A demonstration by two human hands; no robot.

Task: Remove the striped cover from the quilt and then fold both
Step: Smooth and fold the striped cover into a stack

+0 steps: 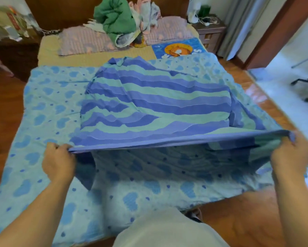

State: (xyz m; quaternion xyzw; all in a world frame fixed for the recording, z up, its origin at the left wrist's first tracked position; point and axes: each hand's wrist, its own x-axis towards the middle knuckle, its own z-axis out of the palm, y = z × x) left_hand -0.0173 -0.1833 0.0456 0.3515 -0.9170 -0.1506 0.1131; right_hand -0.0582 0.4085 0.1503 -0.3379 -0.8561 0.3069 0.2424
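View from a person's head, looking down at a bed (48, 50). Both arms reach forward. The left hand (58, 161) has its fingers curled round one near corner of the striped cover (155, 97), pinching the folded edge. The right hand (290, 154) grips the other near corner in the same way, with bunched fabric showing above its knuckles. Between the two hands the cover's near edge is stretched taut and lifted off the bed, casting a shadow below. The rest of the cover, banded in blue and pale green, lies on top of the quilt (43, 111). The quilt, light blue with darker blue hearts, is spread flat across the bed. At the head of the bed lie two pink pillows (85, 41) and a heap of clothes (117, 18).
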